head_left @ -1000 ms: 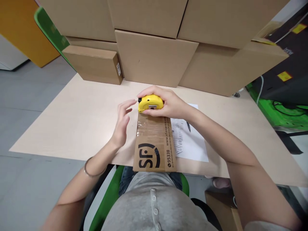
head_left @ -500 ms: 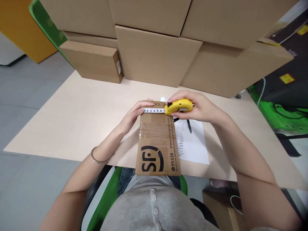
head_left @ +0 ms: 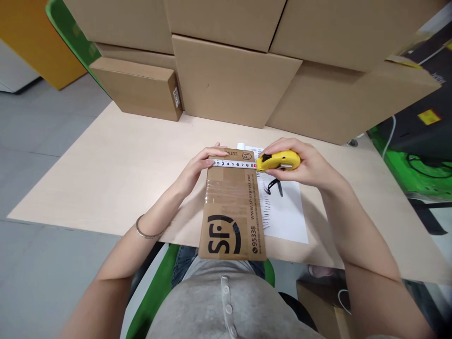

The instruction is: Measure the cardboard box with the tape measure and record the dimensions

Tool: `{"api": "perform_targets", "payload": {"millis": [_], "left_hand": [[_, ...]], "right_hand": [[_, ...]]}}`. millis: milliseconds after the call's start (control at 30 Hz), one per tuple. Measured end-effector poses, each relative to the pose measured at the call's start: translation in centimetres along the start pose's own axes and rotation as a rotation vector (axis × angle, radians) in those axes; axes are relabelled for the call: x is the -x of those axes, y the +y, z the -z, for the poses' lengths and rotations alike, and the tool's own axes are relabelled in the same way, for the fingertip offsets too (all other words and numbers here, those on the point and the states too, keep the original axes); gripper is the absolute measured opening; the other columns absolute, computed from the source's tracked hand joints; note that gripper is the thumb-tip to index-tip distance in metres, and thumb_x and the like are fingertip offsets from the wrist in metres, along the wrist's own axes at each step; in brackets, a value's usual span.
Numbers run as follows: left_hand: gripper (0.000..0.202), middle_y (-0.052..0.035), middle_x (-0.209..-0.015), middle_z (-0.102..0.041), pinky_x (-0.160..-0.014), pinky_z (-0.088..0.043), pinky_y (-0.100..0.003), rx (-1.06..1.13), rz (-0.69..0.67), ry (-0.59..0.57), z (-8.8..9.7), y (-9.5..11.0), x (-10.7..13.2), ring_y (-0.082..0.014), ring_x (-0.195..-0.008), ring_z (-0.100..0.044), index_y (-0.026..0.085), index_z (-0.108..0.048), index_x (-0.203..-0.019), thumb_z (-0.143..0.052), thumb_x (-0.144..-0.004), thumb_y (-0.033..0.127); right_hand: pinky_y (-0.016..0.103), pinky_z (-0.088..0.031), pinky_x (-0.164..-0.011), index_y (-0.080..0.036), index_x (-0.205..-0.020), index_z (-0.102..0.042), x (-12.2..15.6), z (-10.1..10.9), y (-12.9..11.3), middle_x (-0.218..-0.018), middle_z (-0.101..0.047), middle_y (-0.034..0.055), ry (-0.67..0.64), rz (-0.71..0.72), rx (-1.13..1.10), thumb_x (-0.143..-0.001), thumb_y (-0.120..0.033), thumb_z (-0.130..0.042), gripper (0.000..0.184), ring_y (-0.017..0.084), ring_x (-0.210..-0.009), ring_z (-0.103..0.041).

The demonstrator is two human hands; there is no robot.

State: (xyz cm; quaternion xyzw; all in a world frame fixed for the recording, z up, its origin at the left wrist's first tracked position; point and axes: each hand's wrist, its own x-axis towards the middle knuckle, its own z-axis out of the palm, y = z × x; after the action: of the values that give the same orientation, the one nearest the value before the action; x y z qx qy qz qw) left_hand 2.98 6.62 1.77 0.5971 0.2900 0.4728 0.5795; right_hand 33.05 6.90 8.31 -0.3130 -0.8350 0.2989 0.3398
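Note:
A brown cardboard box (head_left: 228, 212) with black SF lettering lies before me, its near end close to my shirt. Across its far end runs the white blade (head_left: 235, 164) of a yellow tape measure (head_left: 280, 160). My right hand (head_left: 300, 160) is closed around the tape measure's case, just past the box's right edge. At the box's left edge, my left hand (head_left: 199, 169) pinches the blade's end against the cardboard, its fingers over the far corner. A printed white sheet (head_left: 287, 216) is partly under the box, with a dark pen (head_left: 280, 188) and a black cord loop on it.
Large cardboard boxes (head_left: 233, 80) are stacked along the table's back. A smaller flat carton (head_left: 134, 89) stands at the back left. The pale tabletop (head_left: 106, 174) spreads to both sides. At right are a black machine (head_left: 416, 108) and a green surface with cables.
My right hand has moved right with the tape measure's case, drawing out more blade, from about 7 to past 9. My left hand stays at the box's left edge.

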Motion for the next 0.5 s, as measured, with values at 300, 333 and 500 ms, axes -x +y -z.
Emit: {"api": "perform_targets", "payload": {"millis": [300, 333, 500], "left_hand": [[0.032, -0.0001, -0.129, -0.074, -0.129, -0.018, -0.055, -0.011, -0.017, 0.094, -0.4, -0.1, -0.2, -0.0318, -0.154, -0.035, 0.028, -0.079, -0.105, -0.055, -0.085, 0.032], [0.035, -0.0005, -0.133, -0.072, -0.128, -0.021, -0.055, -0.011, -0.016, 0.103, -0.4, -0.2, -0.3, -0.0327, -0.152, -0.038, 0.028, -0.078, -0.111, -0.056, -0.084, 0.032], [0.058, -0.0007, -0.153, -0.056, -0.125, -0.03, -0.053, -0.107, -0.104, 0.154, -0.4, -0.1, 0.7, -0.0328, -0.149, -0.042, 0.037, -0.054, -0.146, -0.064, -0.089, 0.045]], "right_hand": [[0.035, -0.053, -0.086, -0.024, -0.119, -0.067, -2.9, 0.5, -3.8, -0.116, -0.074, 0.0031, -0.148, 0.065, 0.173, -0.084, -0.032, -0.076, 0.038, 0.021, -0.098, -0.07], [0.036, -0.053, -0.088, -0.024, -0.123, -0.066, -3.5, -0.1, -4.1, -0.119, -0.073, 0.003, -0.155, 0.078, 0.196, -0.084, -0.032, -0.075, 0.04, 0.022, -0.101, -0.069], [0.041, -0.05, -0.097, -0.025, -0.135, -0.057, -5.8, -4.3, -4.7, -0.136, -0.067, 0.005, -0.148, 0.072, 0.277, -0.087, -0.032, -0.072, 0.051, 0.026, -0.116, -0.066]]}}
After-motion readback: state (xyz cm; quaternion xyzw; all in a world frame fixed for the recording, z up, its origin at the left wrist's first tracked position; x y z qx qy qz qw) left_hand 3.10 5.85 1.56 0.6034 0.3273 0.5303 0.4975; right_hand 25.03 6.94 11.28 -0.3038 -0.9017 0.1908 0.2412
